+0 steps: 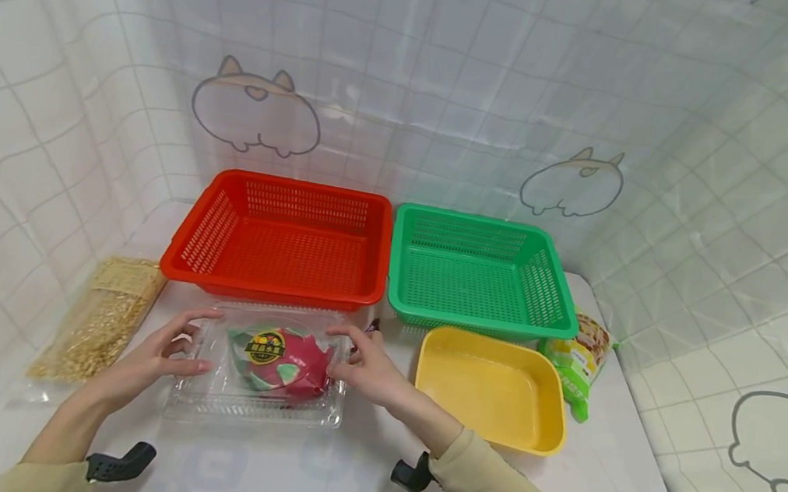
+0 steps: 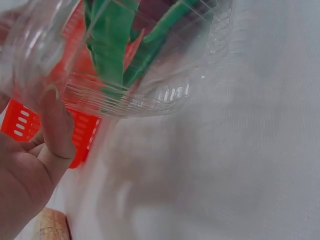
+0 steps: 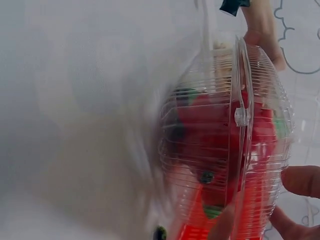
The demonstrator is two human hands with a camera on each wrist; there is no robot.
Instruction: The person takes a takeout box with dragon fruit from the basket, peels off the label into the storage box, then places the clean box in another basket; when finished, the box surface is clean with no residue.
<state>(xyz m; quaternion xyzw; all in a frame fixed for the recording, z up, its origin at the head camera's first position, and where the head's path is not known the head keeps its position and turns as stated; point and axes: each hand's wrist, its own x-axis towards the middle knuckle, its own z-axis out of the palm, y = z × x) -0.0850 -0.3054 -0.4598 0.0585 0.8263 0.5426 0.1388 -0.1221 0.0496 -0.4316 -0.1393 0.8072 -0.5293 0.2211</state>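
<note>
A clear plastic clamshell box (image 1: 213, 382) with a round label (image 1: 265, 347) on its lid lies between both hands. Inside it is a pink dragon fruit (image 1: 308, 362) with green scales. My left hand (image 1: 161, 351) holds the box's left side, its thumb (image 2: 56, 122) against the edge in the left wrist view. On the opposite side, my right hand (image 1: 376, 373) grips the box's rim between thumb and fingers, with fingertips (image 3: 300, 180) against the ribbed wall. The lid looks closed in the right wrist view. Whether the box touches the table is hard to tell.
Behind the box stands a red basket (image 1: 277, 297), with a green basket (image 1: 479, 322) to its right. A yellow tub (image 1: 493, 403) sits front right, beside a green food packet (image 1: 577, 363). A bag of grain (image 1: 102, 322) lies left. Something small and dark (image 1: 374, 325) shows behind my right hand.
</note>
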